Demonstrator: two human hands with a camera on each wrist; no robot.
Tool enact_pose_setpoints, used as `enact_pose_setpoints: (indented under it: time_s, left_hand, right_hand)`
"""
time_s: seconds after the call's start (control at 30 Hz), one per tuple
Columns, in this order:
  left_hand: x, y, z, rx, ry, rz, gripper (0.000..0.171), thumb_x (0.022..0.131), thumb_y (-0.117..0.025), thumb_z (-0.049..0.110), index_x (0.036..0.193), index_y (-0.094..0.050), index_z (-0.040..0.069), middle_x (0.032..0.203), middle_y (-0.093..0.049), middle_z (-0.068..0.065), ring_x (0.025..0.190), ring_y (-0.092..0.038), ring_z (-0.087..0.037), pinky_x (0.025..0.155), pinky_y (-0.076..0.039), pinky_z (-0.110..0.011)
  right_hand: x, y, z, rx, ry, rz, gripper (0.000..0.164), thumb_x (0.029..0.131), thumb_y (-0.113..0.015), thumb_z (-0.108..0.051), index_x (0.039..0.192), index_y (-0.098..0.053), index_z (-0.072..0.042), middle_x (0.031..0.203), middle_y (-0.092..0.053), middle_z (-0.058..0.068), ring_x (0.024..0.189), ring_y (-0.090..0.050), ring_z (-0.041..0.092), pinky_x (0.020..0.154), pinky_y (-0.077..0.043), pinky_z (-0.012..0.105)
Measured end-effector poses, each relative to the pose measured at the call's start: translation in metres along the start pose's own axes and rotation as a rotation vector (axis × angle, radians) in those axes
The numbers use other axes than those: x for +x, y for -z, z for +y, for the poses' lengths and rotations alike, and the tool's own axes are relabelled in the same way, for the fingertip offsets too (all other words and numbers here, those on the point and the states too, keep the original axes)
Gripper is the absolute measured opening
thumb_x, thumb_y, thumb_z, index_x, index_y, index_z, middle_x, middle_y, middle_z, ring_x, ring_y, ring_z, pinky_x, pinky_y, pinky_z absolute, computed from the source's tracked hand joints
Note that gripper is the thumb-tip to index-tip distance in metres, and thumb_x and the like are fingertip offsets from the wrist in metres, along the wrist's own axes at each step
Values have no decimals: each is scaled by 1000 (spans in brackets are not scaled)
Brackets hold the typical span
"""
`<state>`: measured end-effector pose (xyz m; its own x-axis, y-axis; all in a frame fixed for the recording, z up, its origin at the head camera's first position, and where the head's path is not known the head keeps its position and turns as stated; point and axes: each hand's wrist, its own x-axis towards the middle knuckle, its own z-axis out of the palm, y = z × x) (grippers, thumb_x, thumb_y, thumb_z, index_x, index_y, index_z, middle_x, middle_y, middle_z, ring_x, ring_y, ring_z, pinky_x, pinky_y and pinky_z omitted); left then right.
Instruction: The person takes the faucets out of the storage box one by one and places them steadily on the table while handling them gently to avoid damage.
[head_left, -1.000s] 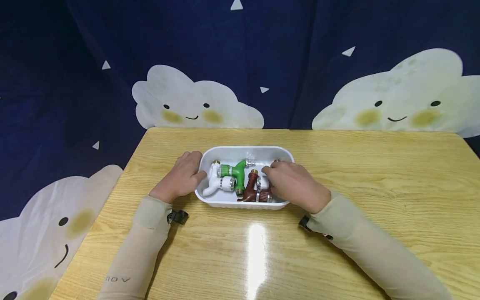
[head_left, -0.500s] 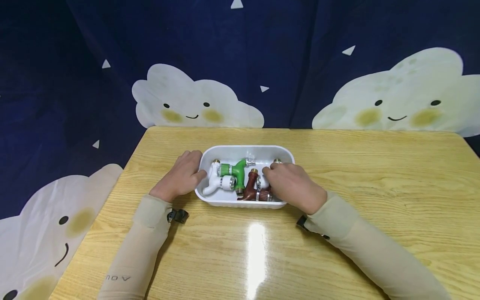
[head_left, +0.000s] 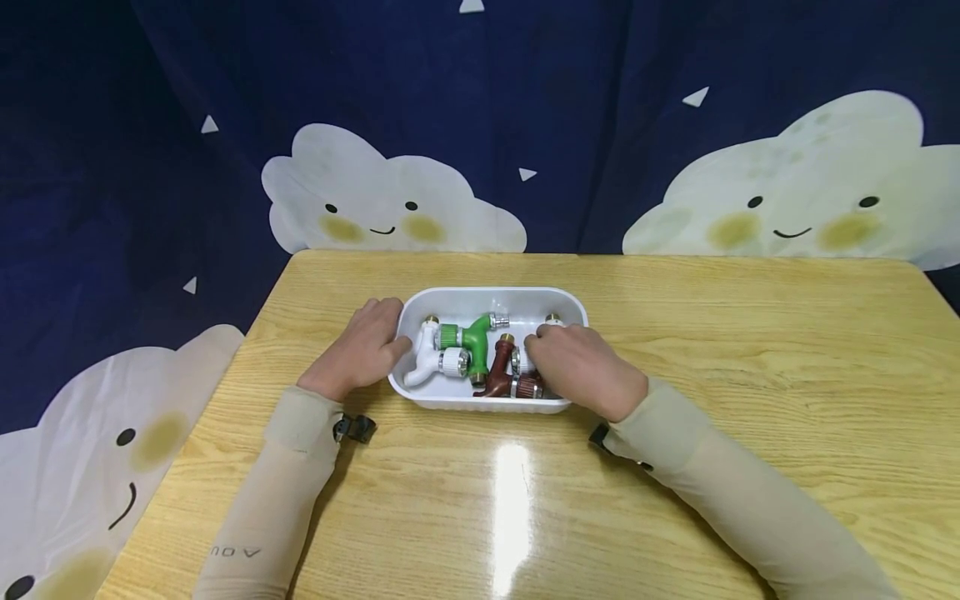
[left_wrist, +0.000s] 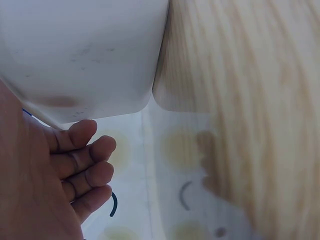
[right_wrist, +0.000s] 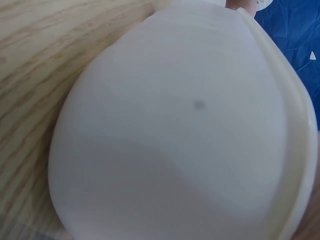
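Note:
A white plastic box sits on the wooden table with several taps inside. At its left end my left hand grips the rim, thumb over the edge; in the left wrist view its curled fingers are outside the wall. My right hand reaches into the right end and grips a white tap, mostly covered by the hand, its fingertips hidden. Nearby lie a brown tap, a green tap and another white tap. The box wall fills most of the right wrist view.
The light wooden table extends around the box, farther to the right than to the left. Behind it hangs a dark blue curtain printed with smiling clouds.
My right wrist and forearm have shifted slightly left, and more of the covered white tap's brass end shows. My left hand keeps its place on the box rim.

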<state>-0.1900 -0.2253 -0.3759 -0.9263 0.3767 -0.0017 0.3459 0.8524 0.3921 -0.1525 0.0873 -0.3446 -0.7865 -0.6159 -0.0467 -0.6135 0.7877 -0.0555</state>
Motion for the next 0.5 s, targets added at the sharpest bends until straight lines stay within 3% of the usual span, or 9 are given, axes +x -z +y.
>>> enact_pose_setpoints:
  time_s: [0.5]
  left_hand:
    - [0,0,-1,-4,-5,3,23,90,-51,22,104,-55,4,91,-54,-11,91,-44,-28,83,-34,-37]
  right_hand:
    - [3,-1,1,24,20,-56,17,88,-58,11,89,-68,-2,86,-70,14,75,-65,24,64,-55,41]
